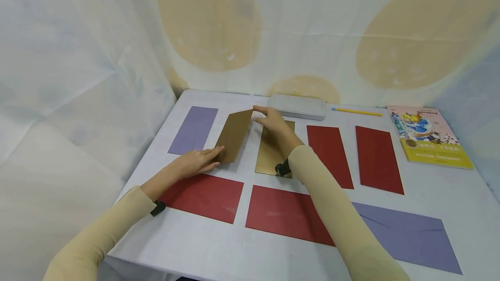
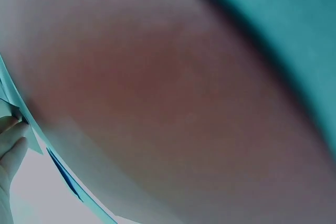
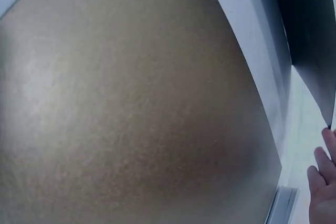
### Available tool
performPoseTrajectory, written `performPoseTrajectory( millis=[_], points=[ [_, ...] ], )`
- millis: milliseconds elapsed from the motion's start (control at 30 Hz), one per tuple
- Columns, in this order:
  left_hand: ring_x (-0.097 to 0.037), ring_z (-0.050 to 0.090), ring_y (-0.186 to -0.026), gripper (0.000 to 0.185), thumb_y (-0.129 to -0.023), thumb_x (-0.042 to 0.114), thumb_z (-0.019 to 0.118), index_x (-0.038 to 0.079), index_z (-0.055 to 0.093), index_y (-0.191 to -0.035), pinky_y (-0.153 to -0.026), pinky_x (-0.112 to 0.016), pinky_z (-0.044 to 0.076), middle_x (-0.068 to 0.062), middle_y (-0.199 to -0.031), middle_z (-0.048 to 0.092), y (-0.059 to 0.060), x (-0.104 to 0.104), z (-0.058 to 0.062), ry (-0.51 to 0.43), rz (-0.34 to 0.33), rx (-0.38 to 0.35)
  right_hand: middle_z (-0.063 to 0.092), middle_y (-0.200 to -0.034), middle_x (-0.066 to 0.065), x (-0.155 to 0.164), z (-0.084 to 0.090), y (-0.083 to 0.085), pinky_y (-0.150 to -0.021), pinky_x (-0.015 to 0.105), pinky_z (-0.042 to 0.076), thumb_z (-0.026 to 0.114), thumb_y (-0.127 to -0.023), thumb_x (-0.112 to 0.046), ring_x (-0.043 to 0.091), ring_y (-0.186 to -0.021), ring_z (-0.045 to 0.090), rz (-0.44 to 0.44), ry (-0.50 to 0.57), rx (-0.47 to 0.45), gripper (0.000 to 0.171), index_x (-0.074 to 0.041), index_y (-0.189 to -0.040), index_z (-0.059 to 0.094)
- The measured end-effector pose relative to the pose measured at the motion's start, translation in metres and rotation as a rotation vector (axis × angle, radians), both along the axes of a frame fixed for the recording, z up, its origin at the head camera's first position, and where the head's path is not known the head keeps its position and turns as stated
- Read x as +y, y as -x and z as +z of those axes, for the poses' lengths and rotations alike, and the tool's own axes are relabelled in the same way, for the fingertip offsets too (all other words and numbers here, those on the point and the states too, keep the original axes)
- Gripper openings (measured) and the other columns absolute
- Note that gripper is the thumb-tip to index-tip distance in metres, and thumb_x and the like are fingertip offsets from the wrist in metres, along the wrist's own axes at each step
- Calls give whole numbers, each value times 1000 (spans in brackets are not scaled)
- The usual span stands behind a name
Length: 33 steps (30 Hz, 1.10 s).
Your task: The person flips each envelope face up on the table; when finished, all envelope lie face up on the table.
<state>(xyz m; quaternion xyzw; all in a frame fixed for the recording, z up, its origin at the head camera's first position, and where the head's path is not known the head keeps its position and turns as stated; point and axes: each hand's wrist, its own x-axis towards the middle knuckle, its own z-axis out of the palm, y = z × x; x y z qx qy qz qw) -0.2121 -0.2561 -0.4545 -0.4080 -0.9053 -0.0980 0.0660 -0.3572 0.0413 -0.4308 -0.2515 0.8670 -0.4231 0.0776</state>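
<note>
Pale cloth [image 1: 308, 8] with tan ovals rises behind a white-covered table [image 1: 187, 242], the biggest things in view. On the table's near right lies a purple envelope [image 1: 414, 237] with a flap line; next to it come the front-middle red piece [image 1: 285, 216] and the front-left red piece [image 1: 218, 200], both lying crosswise. The picture-covered book [image 1: 429, 138] sits at the far right, with the outer red piece [image 1: 379, 159] and the inner red piece [image 1: 332, 153] to its left. A smaller purple piece [image 1: 193, 129] lies at the back left. Between it and a flat gold piece [image 1: 269, 151] is the tilted brown-gold piece [image 1: 235, 135], its right side lifted clear of the table. The grey case [image 1: 297, 106] is behind the flat gold piece. The right hand [image 1: 275, 122] pinches the tilted piece at its far right corner, so nearly all of that piece extends leftward and nearer from the fingertips. The left hand [image 1: 195, 161] has its fingers stretched out, touching the same piece at its near left corner. Smallest is the yellow pencil [image 1: 359, 112], between case and book.
</note>
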Motion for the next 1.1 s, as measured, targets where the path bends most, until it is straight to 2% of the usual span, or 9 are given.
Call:
performPoseTrajectory(
  millis=[133,300,467,767,1000,1100],
  points=[
    [-32,70,-81,54,-95,24,61,0,46,-141,-71,-39,56,-19,-127,60,1,1,1,-12,-7,-1,49,-144,6,0,6,-3,-111,39,29,59,-97,-27,25,-137,36,-31,36,28,51,-10,-144,46],
    [-29,69,-93,52,-96,25,60,1,49,-140,-79,-39,55,-16,-130,59,3,6,0,-45,-9,-26,51,-142,2,-2,13,-7,-111,38,29,62,-95,-35,20,-137,36,-98,82,40,53,-13,-142,50],
    [-25,67,-101,49,-97,25,57,3,49,-141,-83,-37,53,-13,-131,59,4,9,-1,-71,10,-73,51,-141,3,-6,23,-14,-110,40,29,65,-93,-34,22,-137,37,-168,76,61,54,-12,-141,52],
    [-14,67,-89,45,-97,17,55,3,51,-139,-71,-31,54,-11,-123,64,-2,13,0,-153,-10,-78,58,-134,8,-10,32,-16,-108,37,34,72,-88,-32,24,-130,46,-218,59,153,56,-7,-135,57],
    [-22,64,-107,44,-99,15,52,-4,49,-138,-83,-35,54,-16,-124,63,-7,16,-1,-183,0,-157,62,-128,9,-12,37,-19,-105,37,37,75,-85,-36,26,-125,51,-256,62,191,56,-7,-131,60],
    [-23,64,-108,44,-99,16,52,-4,49,-138,-85,-36,53,-16,-124,63,-9,16,-1,-187,15,-171,62,-127,9,-13,38,-21,-105,37,38,75,-84,-36,27,-125,51,-264,63,192,57,-6,-131,60]
  ],
)
